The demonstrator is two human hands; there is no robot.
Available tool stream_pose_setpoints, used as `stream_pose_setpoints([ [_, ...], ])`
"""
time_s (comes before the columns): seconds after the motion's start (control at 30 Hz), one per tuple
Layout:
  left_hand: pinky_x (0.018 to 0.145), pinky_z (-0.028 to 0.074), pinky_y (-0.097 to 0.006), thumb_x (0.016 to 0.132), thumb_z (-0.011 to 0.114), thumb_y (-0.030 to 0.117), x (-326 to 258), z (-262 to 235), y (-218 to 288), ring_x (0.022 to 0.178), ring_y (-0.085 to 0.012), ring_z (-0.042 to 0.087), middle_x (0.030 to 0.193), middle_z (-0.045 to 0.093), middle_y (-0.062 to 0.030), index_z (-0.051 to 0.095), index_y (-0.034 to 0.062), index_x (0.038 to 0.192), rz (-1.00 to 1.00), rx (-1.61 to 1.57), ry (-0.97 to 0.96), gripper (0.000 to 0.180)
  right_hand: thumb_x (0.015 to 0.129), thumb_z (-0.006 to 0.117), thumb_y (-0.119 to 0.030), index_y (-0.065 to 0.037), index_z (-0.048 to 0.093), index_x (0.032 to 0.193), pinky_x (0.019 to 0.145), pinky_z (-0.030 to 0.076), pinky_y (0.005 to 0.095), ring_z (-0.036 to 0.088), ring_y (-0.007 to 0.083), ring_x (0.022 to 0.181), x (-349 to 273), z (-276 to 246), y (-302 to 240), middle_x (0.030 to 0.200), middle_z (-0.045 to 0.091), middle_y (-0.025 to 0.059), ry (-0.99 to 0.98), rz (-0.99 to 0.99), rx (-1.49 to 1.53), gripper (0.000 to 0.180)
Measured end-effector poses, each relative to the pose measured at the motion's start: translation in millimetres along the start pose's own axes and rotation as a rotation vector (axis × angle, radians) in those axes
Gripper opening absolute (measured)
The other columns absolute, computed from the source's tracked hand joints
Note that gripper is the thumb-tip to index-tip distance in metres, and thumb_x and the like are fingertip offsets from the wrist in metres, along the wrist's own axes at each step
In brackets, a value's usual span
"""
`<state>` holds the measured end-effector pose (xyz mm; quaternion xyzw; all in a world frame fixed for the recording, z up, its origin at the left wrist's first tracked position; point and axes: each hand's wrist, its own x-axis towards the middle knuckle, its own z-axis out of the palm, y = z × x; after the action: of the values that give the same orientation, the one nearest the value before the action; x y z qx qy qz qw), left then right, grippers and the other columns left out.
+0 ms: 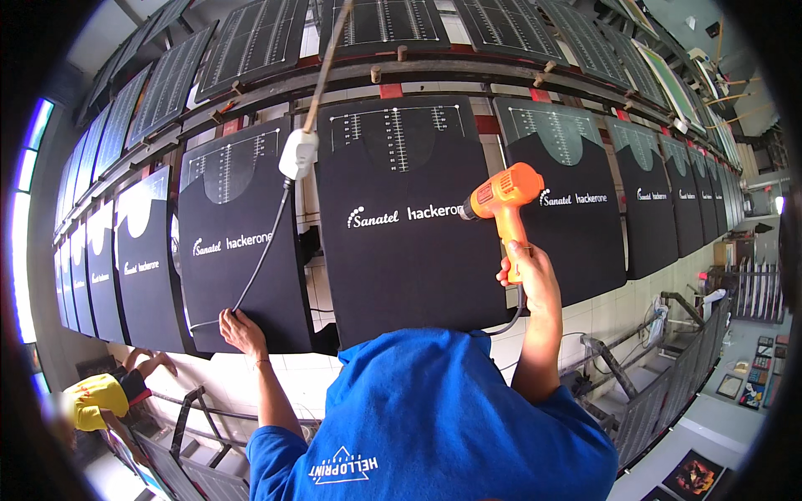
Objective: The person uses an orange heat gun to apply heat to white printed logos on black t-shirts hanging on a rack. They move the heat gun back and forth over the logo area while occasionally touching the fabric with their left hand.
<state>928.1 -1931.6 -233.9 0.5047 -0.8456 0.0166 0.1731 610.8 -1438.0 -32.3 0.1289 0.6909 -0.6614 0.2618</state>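
My right hand (535, 280) is wrapped round the handle of an orange heat gun (506, 194). Its nozzle points left, close over the white print (408, 215) on the black shirt (409, 280) in front of me. The gun's black cord (510, 324) hangs from the bottom of the handle. To the left, my left hand (243, 331) pinches a dark power cable (266, 255) at the lower part of another black printed shirt (238, 288). This cable runs up to a white plug connector (299, 154), which hangs from a pale cord (327, 67).
Black shirts (576, 225) lie on a long row of dark marked boards (393, 138). Beyond a rail (351, 79) stands a second row of boards (255, 42). Metal frames (618, 367) are behind me at right. Another person in a yellow shirt (96, 401) is at lower left.
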Motion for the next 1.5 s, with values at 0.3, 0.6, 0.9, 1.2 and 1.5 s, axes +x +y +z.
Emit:
stream_pose_setpoints([
  [0.3,0.106,0.031,-0.045,0.098,0.049,0.028,2,-6,14,0.13,-0.0292,0.041,0.137,0.05,-0.0093,0.056,0.0071,0.122,-0.054,-0.028,-0.026,0.033,0.096,0.061,-0.034,-0.002,0.056,0.099,0.054,0.05,0.0256,0.061,0.0124,0.058,0,11,3,0.071,0.058,0.0036,0.001,-0.043,-0.06,0.033],
  [0.6,0.106,0.032,-0.044,0.1,0.05,0.032,2,-17,25,0.128,-0.0297,0.042,0.134,0.051,-0.0111,0.055,0.0035,0.123,-0.08,-0.02,-0.048,0.037,0.095,0.062,-0.036,-0.002,0.056,0.099,0.054,0.05,0.0256,0.062,0.0131,0.059,3,8,-1,0.07,0.058,0.0037,-0.078,-0.008,-0.043,0.034],
  [0.9,0.105,0.033,-0.044,0.099,0.05,0.034,2,-13,21,0.127,-0.0293,0.043,0.135,0.051,-0.0096,0.056,0.0058,0.123,-0.057,-0.014,-0.024,0.038,0.095,0.062,-0.035,-0.003,0.056,0.096,0.054,0.05,0.0248,0.061,0.0119,0.058,0,22,-5,0.069,0.059,0.0026,-0.081,-0.04,-0.129,0.032],
  [1.2,0.104,0.034,-0.044,0.098,0.051,0.033,0,-9,15,0.127,-0.0286,0.043,0.134,0.051,-0.0078,0.056,0.007,0.122,-0.056,-0.006,-0.014,0.036,0.095,0.063,-0.033,-0.003,0.056,0.097,0.053,0.049,0.0238,0.061,0.0111,0.058,3,21,-4,0.068,0.059,0.0023,-0.124,-0.029,-0.09,0.031],
  [1.5,0.103,0.034,-0.044,0.098,0.052,0.033,0,-12,17,0.126,-0.0284,0.043,0.134,0.051,-0.0072,0.056,0.0076,0.122,-0.053,-0.008,-0.02,0.035,0.094,0.063,-0.034,-0.004,0.057,0.095,0.054,0.049,0.0241,0.062,0.0114,0.059,8,22,-5,0.069,0.059,0.0025,-0.147,-0.032,-0.063,0.031],
])
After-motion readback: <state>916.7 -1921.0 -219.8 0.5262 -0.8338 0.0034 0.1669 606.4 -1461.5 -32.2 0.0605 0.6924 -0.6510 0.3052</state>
